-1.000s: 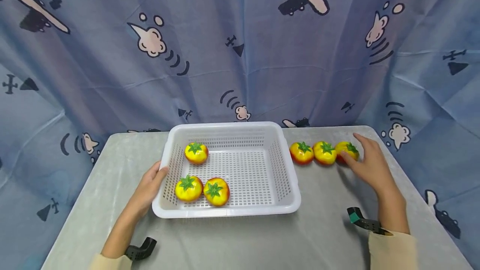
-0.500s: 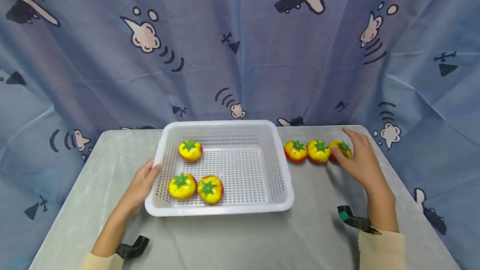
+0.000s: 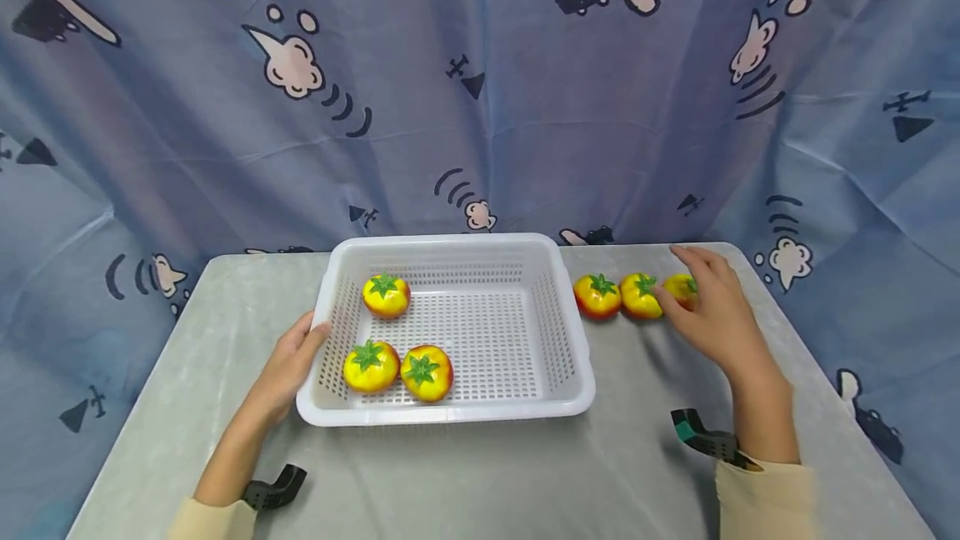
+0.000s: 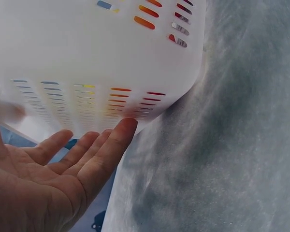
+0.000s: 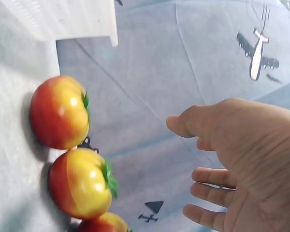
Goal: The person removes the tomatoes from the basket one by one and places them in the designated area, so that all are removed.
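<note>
A white perforated plastic basket (image 3: 450,415) stands on the table, with three yellow-and-red tomatoes inside: one at the back left (image 3: 386,297), two side by side in front (image 3: 371,367). My left hand (image 3: 288,365) holds its left side, thumb over the rim and fingers against the outer wall (image 4: 87,101). Three more tomatoes form a row right of the basket: the nearest one (image 3: 597,297), a middle one (image 3: 640,297) and the outer one (image 3: 681,290). Over the outer two hovers my right hand (image 3: 712,311), fingers spread. In the right wrist view a gap separates this hand (image 5: 241,164) from the tomatoes (image 5: 79,183).
A grey cloth-like surface covers the table (image 3: 480,482). Directly behind it hangs a blue curtain (image 3: 420,173) printed with planes. Each wrist wears a black band with a camera mount (image 3: 712,438).
My right hand has shifted slightly left along the tomato row, its thumb passing from the outer tomato to the middle one's edge. The left hand keeps its hold; the head view shifted slightly.
</note>
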Demonstrator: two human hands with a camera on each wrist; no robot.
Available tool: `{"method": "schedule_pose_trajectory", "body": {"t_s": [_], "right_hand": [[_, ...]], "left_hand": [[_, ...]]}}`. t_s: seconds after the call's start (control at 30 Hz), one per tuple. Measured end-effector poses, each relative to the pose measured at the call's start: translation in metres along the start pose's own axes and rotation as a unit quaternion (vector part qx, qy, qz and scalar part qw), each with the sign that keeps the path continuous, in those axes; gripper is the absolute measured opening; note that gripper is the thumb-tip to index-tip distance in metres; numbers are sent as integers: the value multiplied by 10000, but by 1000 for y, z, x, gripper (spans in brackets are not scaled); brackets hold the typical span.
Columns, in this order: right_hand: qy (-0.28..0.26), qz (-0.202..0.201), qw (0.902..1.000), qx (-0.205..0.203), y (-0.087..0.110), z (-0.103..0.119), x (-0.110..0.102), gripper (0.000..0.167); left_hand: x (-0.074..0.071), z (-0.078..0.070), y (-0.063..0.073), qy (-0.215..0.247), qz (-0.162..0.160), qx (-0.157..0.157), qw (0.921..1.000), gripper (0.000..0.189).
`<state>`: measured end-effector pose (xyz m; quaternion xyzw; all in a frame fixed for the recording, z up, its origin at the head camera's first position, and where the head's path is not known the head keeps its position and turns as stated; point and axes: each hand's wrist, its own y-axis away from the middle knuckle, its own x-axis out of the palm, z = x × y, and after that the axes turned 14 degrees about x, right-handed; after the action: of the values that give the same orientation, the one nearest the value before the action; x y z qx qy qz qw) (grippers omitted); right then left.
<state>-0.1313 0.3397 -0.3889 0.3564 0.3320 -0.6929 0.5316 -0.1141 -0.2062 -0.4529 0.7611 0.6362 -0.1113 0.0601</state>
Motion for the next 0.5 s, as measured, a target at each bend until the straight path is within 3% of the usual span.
{"method": "schedule_pose_trajectory", "body": {"t_s": [0.33, 0.5], "right_hand": [[-49, 110, 9998, -173, 7, 25, 5, 70], [-129, 431, 9986, -290, 10, 42, 7, 70]], "left_hand": [[0, -3, -1, 95, 34, -93, 9999, 58], [-1, -2, 1, 69, 12, -95, 9999, 58]]}}
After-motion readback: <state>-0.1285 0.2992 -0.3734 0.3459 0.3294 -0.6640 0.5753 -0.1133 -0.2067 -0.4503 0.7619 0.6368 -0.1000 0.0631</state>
